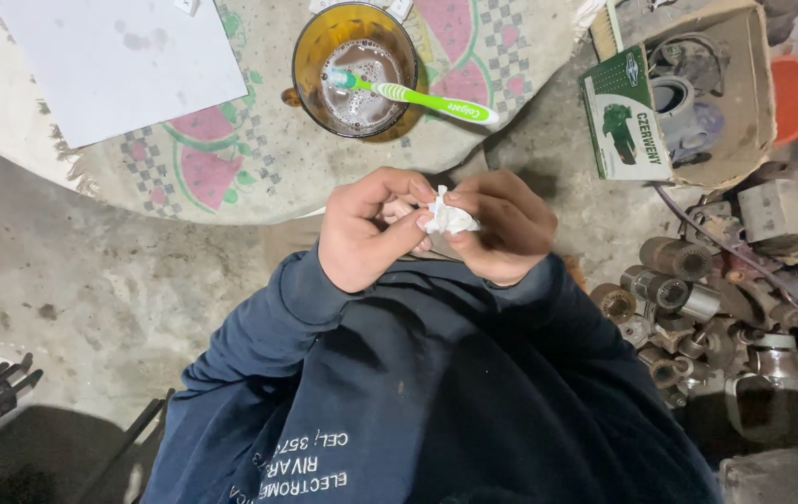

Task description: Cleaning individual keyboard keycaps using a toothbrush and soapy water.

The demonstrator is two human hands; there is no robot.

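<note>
Head view: left hand [361, 233] and right hand [501, 229] together pinch a crumpled white tissue [447, 217], wiping unfinished, toothbrush [417, 96] resting across the cup [354, 70].

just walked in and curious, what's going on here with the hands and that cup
A person in a dark blue sweatshirt holds both hands together in front of the chest. The left hand and the right hand pinch a small crumpled white tissue between their fingers. Ahead, on a round mat with a watermelon pattern, stands an amber glass cup of cloudy liquid with a green toothbrush resting across its rim. Rusty metal parts lie in a pile on the floor by the right hand.
</note>
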